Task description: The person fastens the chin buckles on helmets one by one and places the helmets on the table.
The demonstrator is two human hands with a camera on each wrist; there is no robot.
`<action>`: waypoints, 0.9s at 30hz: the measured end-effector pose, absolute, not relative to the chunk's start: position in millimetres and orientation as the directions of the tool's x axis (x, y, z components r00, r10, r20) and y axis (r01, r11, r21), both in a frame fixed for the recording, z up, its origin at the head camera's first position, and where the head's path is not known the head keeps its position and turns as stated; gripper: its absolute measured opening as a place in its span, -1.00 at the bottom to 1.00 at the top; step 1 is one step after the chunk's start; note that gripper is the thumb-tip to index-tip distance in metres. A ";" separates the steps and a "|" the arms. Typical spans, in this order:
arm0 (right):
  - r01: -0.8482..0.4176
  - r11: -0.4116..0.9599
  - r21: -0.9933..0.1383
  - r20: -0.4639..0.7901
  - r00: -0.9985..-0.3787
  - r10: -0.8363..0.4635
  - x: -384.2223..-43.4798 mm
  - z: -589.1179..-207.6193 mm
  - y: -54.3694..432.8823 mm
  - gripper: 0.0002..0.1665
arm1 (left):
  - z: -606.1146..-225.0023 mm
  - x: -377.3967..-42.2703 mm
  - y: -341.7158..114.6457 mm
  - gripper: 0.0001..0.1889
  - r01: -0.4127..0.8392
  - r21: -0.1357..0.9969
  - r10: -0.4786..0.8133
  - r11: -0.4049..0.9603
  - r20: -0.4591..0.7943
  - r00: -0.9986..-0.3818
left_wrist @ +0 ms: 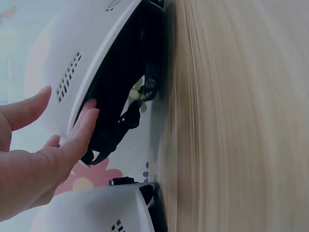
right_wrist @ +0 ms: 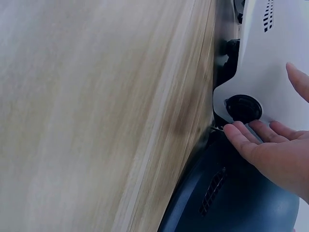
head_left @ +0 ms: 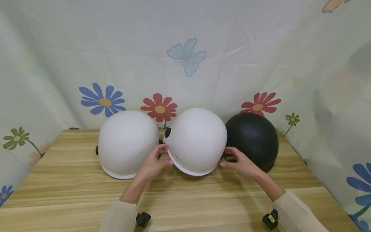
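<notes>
A white helmet (head_left: pixel 197 138) stands in the middle of the table, tilted with its left rim raised. My left hand (head_left: pixel 153 162) is at that rim. In the left wrist view, its nearly straight fingertips (left_wrist: pixel 87 116) reach under the edge, with the thumb apart over the outer shell. Dark straps (left_wrist: pixel 128 116) hang inside the shell. My right hand (head_left: pixel 240 162) is at the helmet's right side, beside the black helmet (head_left: pixel 252 138). Its extended fingers (right_wrist: pixel 241 137) lie by a round black knob (right_wrist: pixel 243 108) on the white shell, and the thumb is held away.
Another white helmet (head_left: pixel 127 145) stands to the left, close to the tilted one. The wooden table (head_left: pixel 72 193) ends at a pale cloth backdrop (head_left: pixel 130 58) with printed flowers and a butterfly. Cloth also hangs along both sides.
</notes>
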State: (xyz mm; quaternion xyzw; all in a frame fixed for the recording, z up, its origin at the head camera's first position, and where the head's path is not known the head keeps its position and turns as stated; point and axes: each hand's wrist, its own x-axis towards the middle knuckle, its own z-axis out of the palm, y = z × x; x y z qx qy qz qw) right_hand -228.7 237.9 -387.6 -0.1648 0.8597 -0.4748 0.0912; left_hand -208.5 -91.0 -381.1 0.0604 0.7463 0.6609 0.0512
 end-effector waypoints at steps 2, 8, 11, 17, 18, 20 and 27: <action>-0.193 0.490 -0.850 -0.003 -0.929 -0.370 -228.8 -387.5 238.0 -0.20 | -380.4 -208.1 -89.1 -0.41 0.026 0.995 0.141 0.099 0.012 -0.990; -0.172 0.485 -0.857 -0.017 -0.933 -0.361 -229.4 -387.5 239.0 -0.21 | -378.6 -207.7 -84.3 -0.41 0.026 0.998 0.102 0.062 0.020 -0.995; -0.169 0.488 -0.857 -0.021 -0.933 -0.359 -229.4 -387.4 239.6 -0.20 | -377.0 -206.2 -82.4 -0.42 0.026 0.998 0.081 0.049 0.022 -0.996; -0.163 0.487 -0.858 -0.024 -0.934 -0.355 -228.4 -386.0 239.7 -0.21 | -374.6 -204.0 -78.8 -0.44 0.046 0.998 0.059 0.031 0.044 -0.997; -0.161 0.486 -0.859 -0.026 -0.934 -0.355 -228.2 -385.8 239.6 -0.21 | -374.3 -203.9 -78.4 -0.44 0.047 0.999 0.057 0.024 0.045 -0.997; -0.154 0.485 -0.861 -0.033 -0.934 -0.355 -227.7 -385.4 239.6 -0.20 | -373.9 -203.9 -77.9 -0.43 0.043 0.999 0.054 0.008 0.042 -0.998; -0.131 0.486 -0.864 -0.054 -0.936 -0.348 -225.6 -383.3 239.2 -0.19 | -371.5 -202.6 -74.7 -0.44 0.035 0.999 0.022 -0.003 0.035 -0.999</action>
